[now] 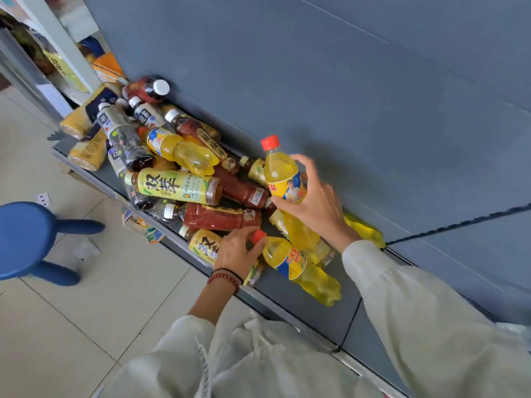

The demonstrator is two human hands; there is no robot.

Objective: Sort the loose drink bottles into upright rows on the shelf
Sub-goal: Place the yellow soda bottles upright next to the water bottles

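A heap of loose drink bottles (178, 168) lies on its side on the low grey shelf (330, 305): yellow juice, red-brown tea, dark tea and pale green tea. My right hand (313, 205) grips a yellow juice bottle with a red cap (280, 170), held nearly upright above the shelf against the grey back panel. My left hand (238, 251) closes around the red-capped neck of a second yellow juice bottle (301, 268) that lies flat at the near end of the heap. Another yellow bottle (365, 228) shows partly behind my right wrist.
A blue plastic stool (28, 239) stands on the tiled floor at the left. More packaged goods (86, 133) crowd the shelf's far end beside a white shelving unit (57, 53). Bare shelf (356, 334) lies to the right of the heap. Paper scraps litter the floor.
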